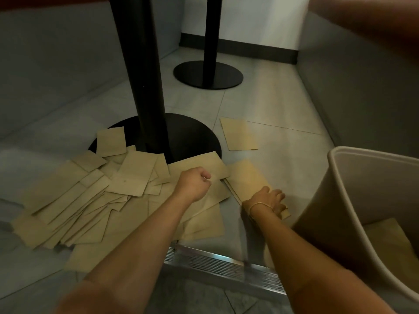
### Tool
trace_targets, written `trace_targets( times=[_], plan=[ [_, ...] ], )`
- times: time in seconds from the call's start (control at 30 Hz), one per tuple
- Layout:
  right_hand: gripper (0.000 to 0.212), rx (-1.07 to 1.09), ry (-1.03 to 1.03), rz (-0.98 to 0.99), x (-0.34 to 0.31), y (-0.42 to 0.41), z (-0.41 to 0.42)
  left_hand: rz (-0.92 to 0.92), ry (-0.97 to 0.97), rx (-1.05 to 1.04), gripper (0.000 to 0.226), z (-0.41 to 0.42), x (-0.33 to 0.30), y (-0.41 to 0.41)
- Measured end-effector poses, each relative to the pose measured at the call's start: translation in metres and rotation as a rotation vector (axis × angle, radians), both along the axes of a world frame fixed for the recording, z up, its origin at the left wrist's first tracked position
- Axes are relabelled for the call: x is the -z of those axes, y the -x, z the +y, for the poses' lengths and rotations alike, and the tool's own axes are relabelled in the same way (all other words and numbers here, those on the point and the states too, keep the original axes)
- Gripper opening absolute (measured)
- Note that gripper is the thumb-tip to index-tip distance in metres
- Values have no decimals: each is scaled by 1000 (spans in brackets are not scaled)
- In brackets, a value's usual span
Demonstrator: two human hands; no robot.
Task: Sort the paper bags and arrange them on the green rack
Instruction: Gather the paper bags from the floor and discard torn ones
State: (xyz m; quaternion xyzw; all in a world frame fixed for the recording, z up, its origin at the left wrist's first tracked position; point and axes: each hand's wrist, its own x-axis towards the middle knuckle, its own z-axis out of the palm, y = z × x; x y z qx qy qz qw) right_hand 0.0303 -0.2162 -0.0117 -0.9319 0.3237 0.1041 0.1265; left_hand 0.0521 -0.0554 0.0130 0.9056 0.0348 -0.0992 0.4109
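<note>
Down on the tiled floor (267,91), around the black table base (192,134), the paper bags (90,196) lie in a loose, overlapping heap, with one stray bag (239,134) lying apart beyond it. The left hand (195,183) is curled tight, pinching the edge of a large bag (199,165) at the heap's right side, while the right hand (268,200) has its fingers spread on a flat bag (248,175) just beside the heap; whether it actually grips that one I cannot tell. A beige bin (353,177) stands at the right with some bags (390,241) already inside. No green rack is in view, so this looks like an early gathering stage. The sensible way here is to lift one bag at a time, keep it flat, match like sizes edge to edge, and avoid dragging the heap along with it.
</note>
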Motion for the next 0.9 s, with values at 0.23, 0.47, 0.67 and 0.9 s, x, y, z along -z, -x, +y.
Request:
trace_targets(
  times=[0.23,0.47,0.67,0.9],
  plan=[
    [120,200,-170,60,10,-6,-14,41,16,-14,21,-2,19,-9],
    [112,343,-234,98,15,-7,-18,96,31,-7,22,-5,27,-5],
    [97,432,-320,-8,21,2,-12,134,37,0,24,-12,29,-1],
    [40,535,-556,-375,8,13,8,188,145,-6,14,-20,25,13]
  ],
)
